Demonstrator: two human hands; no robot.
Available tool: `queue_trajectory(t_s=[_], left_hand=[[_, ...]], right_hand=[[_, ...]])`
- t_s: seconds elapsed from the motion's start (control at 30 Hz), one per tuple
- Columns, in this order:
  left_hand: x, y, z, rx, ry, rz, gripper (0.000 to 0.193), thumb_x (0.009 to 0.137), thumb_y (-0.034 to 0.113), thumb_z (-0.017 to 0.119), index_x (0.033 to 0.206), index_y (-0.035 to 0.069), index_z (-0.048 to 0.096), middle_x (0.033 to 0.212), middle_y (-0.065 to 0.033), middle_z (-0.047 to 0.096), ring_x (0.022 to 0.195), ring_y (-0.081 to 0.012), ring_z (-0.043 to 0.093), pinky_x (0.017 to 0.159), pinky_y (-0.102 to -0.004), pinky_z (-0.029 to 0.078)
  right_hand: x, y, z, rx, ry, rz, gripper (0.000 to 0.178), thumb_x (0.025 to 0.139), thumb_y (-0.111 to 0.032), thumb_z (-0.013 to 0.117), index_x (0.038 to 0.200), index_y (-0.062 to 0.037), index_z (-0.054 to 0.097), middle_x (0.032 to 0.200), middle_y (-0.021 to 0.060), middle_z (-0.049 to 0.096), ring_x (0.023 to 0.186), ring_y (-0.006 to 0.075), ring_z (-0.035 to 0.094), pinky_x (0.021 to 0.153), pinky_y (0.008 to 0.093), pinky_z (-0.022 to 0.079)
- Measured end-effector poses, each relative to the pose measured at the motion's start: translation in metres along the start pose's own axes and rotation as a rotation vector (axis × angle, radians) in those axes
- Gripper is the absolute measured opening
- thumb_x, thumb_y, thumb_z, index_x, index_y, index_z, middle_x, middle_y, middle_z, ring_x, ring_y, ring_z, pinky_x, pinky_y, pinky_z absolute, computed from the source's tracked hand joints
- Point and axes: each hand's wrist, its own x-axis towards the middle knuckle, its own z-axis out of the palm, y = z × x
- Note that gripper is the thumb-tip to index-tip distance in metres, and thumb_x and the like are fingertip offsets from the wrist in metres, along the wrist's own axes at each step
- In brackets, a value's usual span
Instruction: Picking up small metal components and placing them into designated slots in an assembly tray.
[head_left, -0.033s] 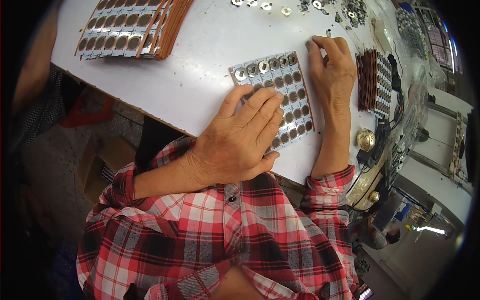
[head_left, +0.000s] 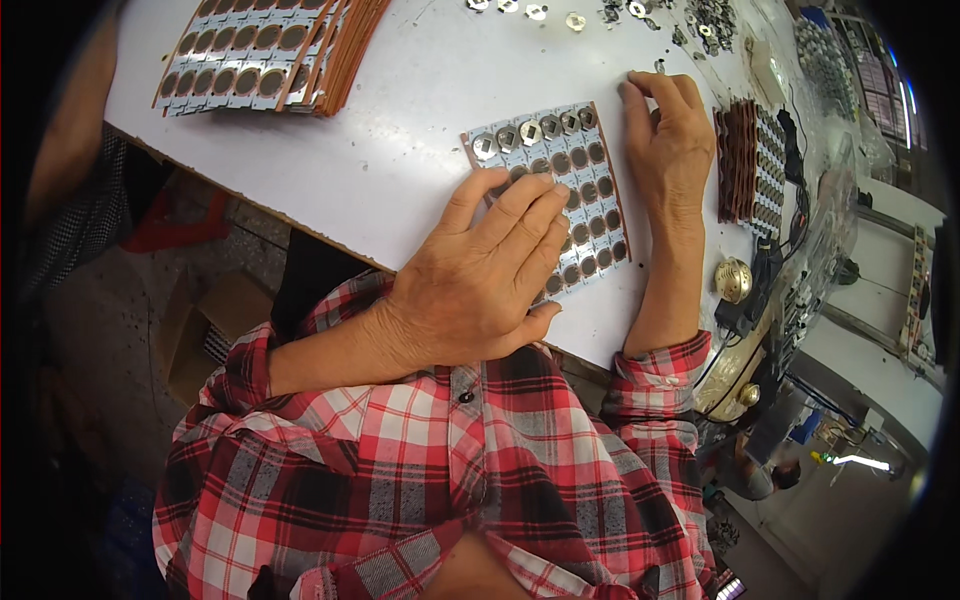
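Observation:
My left hand lies flat, fingers stretched out, over the near left part of a panel of small circuit boards. Rows of dark round pads cover this panel. Along its far row sit several silvery metal clips. To the right of the panel, my right hand rests on the table with its fingers curled. Its thumb and index fingertips come together; whatever they hold, if anything, is hidden. A small metal piece lies just beyond that hand's knuckles.
A tall stack of similar panels stands at the far left of the white table. Loose metal clips and a heap of small parts lie at the back. On the right are another panel stack, a round brass-coloured object and cables.

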Motion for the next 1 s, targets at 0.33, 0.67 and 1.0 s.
queue_trajectory(t_s=[0.33,0.67,1.0], left_hand=[[-0.008,-0.005,0.010,0.030,0.148,0.128,0.050,0.070,0.026,0.081,0.105,-0.008,0.071,0.118,-0.0235,0.070,0.118,-0.0376,0.065,0.105,-0.0518,0.050],[-0.014,-0.006,0.027,0.096,0.312,0.208,0.025,0.080,0.019,0.069,0.088,-0.005,0.071,0.096,-0.0184,0.071,0.097,-0.0303,0.068,0.099,-0.0442,0.053],[-0.012,-0.008,0.024,0.082,0.304,0.194,0.021,0.081,0.017,0.066,0.085,-0.003,0.070,0.093,-0.0161,0.070,0.095,-0.0291,0.067,0.098,-0.0438,0.052]], right_hand=[[-0.003,-0.052,-0.039,0.980,-0.402,0.417,0.016,0.105,-0.014,0.059,0.106,0.0010,0.065,0.086,0.0070,0.068,0.062,0.0092,0.059,0.055,0.0230,0.049],[-0.020,-0.088,-0.032,0.775,-0.520,0.141,0.007,0.096,0.002,0.063,0.103,0.0014,0.066,0.079,0.0033,0.066,0.068,0.0081,0.059,0.062,0.0245,0.050],[-0.016,-0.087,-0.035,0.784,-0.603,0.213,0.008,0.097,0.002,0.061,0.102,0.0005,0.067,0.080,0.0028,0.066,0.069,0.0087,0.057,0.064,0.0242,0.049]])
